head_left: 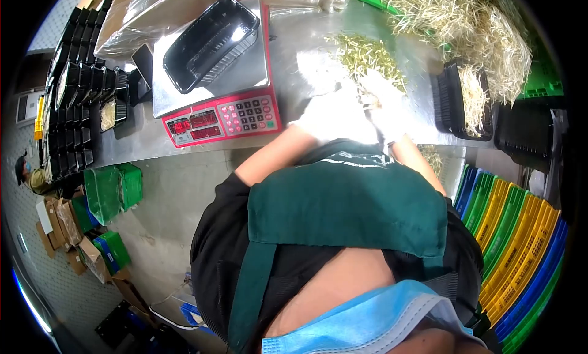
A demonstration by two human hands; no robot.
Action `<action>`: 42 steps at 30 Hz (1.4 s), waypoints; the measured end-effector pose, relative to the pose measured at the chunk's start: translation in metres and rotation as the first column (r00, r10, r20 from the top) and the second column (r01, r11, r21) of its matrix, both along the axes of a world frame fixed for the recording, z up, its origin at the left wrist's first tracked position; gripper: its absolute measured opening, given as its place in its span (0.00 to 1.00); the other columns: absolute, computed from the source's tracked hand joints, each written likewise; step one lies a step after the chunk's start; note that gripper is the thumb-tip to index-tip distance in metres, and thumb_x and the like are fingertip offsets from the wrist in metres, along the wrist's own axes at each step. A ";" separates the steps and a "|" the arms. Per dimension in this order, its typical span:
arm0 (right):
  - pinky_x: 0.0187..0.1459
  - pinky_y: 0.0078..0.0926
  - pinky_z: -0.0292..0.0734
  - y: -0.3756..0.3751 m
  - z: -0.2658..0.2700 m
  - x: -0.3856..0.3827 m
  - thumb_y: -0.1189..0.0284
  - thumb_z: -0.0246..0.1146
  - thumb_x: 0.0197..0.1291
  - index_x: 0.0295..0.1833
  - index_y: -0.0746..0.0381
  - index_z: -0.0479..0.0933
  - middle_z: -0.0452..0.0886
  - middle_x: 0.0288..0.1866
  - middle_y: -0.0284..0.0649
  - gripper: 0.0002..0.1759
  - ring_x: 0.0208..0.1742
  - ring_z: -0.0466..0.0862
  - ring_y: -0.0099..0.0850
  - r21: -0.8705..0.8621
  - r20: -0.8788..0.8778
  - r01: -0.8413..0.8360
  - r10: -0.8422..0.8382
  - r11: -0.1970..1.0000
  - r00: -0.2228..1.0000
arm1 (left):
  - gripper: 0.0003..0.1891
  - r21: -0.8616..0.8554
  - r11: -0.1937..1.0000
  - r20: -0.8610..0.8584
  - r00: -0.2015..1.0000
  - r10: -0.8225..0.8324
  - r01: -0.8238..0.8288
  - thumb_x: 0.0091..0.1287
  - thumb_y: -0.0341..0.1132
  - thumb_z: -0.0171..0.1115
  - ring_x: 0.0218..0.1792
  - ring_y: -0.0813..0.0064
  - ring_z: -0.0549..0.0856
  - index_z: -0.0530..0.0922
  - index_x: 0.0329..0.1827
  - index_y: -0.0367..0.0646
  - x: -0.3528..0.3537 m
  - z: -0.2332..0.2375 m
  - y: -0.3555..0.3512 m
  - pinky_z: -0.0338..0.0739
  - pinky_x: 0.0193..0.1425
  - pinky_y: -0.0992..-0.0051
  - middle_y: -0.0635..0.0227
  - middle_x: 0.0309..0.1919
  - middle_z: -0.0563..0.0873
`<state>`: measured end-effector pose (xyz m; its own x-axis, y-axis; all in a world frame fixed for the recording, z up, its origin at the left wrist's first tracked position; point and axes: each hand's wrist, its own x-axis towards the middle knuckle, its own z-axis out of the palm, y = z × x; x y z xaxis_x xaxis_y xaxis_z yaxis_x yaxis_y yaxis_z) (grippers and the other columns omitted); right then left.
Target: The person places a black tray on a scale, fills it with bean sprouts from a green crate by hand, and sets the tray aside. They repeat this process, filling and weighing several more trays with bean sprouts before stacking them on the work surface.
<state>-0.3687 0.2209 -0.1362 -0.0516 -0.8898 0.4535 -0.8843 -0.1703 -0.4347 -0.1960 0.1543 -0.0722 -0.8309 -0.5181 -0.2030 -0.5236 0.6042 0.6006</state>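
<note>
Both of my hands are in white gloves over the metal table, close together and washed out by glare. My left hand point(337, 112) is just right of the red scale point(214, 118); its fingers are hard to make out. My right hand point(384, 106) reaches up to the near edge of a small pile of greenish sprouts point(370, 57), its fingers around some of them. An empty black tray point(211, 45) lies tilted on the scale's plate. To the right, a black tray holding pale sprouts point(474, 103) rests near the table edge.
A big heap of pale sprouts point(471, 23) fills the back right, by a green crate point(542, 81). Stacked black trays point(73, 109) line the left. Plastic film point(141, 17) lies behind the scale. Coloured crates point(520, 244) stand at the lower right. A person point(37, 179) is far left.
</note>
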 end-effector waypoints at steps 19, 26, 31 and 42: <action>0.58 0.28 0.73 -0.062 0.170 -0.024 0.63 0.70 0.50 0.58 0.64 0.73 0.77 0.57 0.44 0.30 0.55 0.78 0.32 0.248 0.724 -0.593 0.259 0.766 0.639 | 0.35 0.221 0.864 -0.483 0.719 0.500 -0.452 0.47 0.24 0.49 0.60 0.61 0.73 0.68 0.67 0.39 0.027 0.015 -0.078 0.64 0.66 0.74 0.55 0.61 0.74; 0.70 0.31 0.59 -0.014 0.151 -0.070 0.79 0.69 0.47 0.67 0.64 0.65 0.66 0.70 0.41 0.39 0.71 0.64 0.32 0.205 0.800 -0.341 0.044 0.917 0.599 | 0.44 0.726 0.421 -0.463 0.065 0.884 -0.544 0.45 0.14 0.49 0.24 0.78 0.77 0.56 0.73 0.43 0.109 0.053 -0.084 0.77 0.27 0.81 0.56 0.42 0.78; 0.70 0.30 0.59 0.023 0.028 -0.092 0.77 0.65 0.53 0.70 0.63 0.62 0.64 0.71 0.43 0.37 0.71 0.64 0.34 0.293 0.684 0.066 -0.257 0.954 0.682 | 0.20 0.663 0.080 -0.328 -0.193 0.925 -0.744 0.66 0.29 0.50 0.30 0.73 0.78 0.68 0.62 0.40 0.144 0.082 -0.100 0.77 0.29 0.73 0.55 0.49 0.77; 0.66 0.31 0.65 -0.118 -0.004 -0.077 0.57 0.62 0.59 0.64 0.59 0.71 0.73 0.63 0.47 0.29 0.66 0.71 0.42 0.115 0.288 -0.143 0.105 0.983 0.952 | 0.39 -0.415 0.681 -0.463 0.785 0.413 -0.603 0.66 0.49 0.55 0.67 0.44 0.64 0.53 0.71 0.30 -0.082 -0.073 -0.102 0.58 0.71 0.58 0.42 0.67 0.63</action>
<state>-0.4455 0.1028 -0.1401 -0.0447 -0.9485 0.3136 -0.6993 -0.1945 -0.6879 -0.2778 0.0523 -0.1452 -0.3688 -0.8187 0.4402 -0.6887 0.5587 0.4622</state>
